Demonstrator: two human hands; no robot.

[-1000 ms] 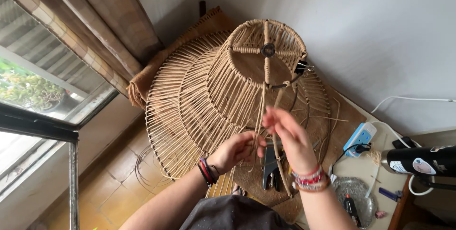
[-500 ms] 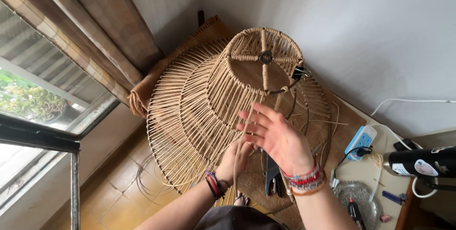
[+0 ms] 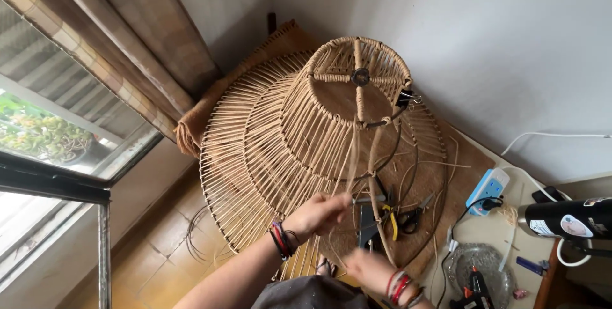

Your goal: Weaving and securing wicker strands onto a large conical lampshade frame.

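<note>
A large tiered lampshade frame [image 3: 299, 130] wrapped in tan rattan cord stands in front of me, its round top ring with a spoked hub up at the far side. My left hand [image 3: 317, 214] is closed on thin rattan strands [image 3: 352, 156] that run up to the top ring. My right hand [image 3: 366, 267] sits lower and closer to me, blurred, with its fingers around the lower end of the strands; bead bracelets circle that wrist. Dark bands circle the left wrist.
A woven mat [image 3: 446, 175] lies under the frame with pliers [image 3: 408, 220] on it. At the right are a blue-white power strip [image 3: 488, 188], a black heat gun [image 3: 574, 220], a glass dish [image 3: 475, 264] and a glue gun [image 3: 473, 290]. A window [image 3: 44, 137] and curtains are on the left.
My right hand has dropped from in front of the frame down toward my body. My left hand has closed on the strands and now pulls them taut. The view has shifted slightly.
</note>
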